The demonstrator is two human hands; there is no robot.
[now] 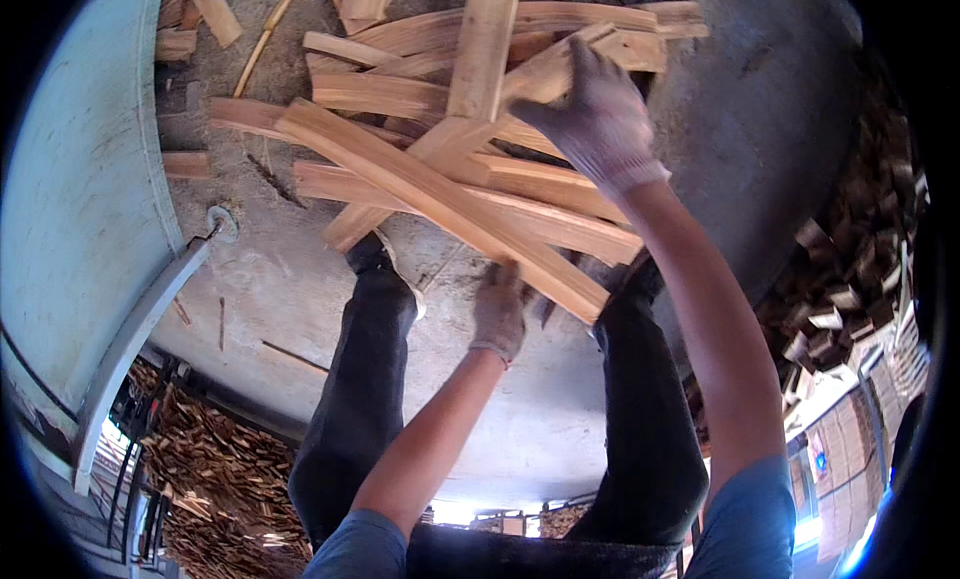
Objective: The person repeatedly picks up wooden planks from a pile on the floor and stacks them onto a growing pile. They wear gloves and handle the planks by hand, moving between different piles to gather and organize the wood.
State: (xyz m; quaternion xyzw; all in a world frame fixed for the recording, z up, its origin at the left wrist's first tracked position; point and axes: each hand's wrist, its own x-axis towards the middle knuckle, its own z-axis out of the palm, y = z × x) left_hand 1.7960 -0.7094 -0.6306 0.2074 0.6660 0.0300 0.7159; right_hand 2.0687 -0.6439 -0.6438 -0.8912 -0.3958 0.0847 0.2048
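Floor: grey concrete [545,399], scuffed and scattered with splinters.
Left edge: pale blue panel [80,139] beside a bent-looking metal bar [140,329].
Wood stores: heaped offcuts [215,469] at lower left; a darker stack [850,279] at right.
Board pile: rough planks [380,94] crisscrossed on the floor, ahead of and between the dark-trousered legs [650,429].
Long plank: lies aslant on top [450,209], its near end by the right leg.
Left hand: gloved [500,314], fingertips at the long plank's lower edge; cannot tell whether its grip is clamped.
Right hand: gloved, slightly blurred [605,119], over a slanting board [550,74]; grip apart, thumb well clear of the fingers; contact unclear.
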